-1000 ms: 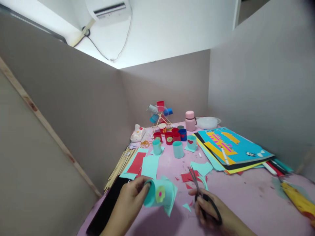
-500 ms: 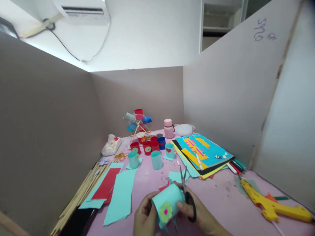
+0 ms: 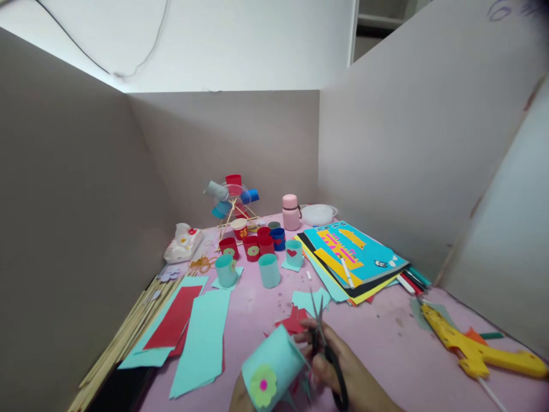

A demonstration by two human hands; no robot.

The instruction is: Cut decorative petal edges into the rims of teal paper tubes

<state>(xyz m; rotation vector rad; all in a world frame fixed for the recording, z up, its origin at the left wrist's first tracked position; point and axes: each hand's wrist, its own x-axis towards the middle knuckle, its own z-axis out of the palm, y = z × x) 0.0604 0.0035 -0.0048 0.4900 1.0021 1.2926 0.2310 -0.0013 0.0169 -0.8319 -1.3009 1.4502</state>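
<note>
A light teal paper cup [image 3: 277,357] with a green flower and pink centre lies tilted in my left hand [image 3: 237,396]. Most of that hand is hidden behind the cup, but it holds it. My right hand [image 3: 341,369] grips a pair of black-handled scissors [image 3: 318,320], blades slightly apart and pointing away from me. The scissors are just right of the cup, not visibly touching it. Red paper scraps [image 3: 294,320] lie beyond the cup, and a cut teal piece [image 3: 309,301] is a little farther off.
Several small paper cups [image 3: 269,271] stand mid-table, before a stick-and-cup wheel [image 3: 234,200]. Teal paper strips [image 3: 203,343] and wooden sticks [image 3: 118,337] lie left. A yellow glue gun [image 3: 472,349] rests right, near a paper stack [image 3: 355,257]. A pink bottle [image 3: 291,213] stands behind.
The cup has moved left and toward me in my left hand. My right hand with the scissors has drawn away from the cup, its fingers loosening. The view has tipped downward.
</note>
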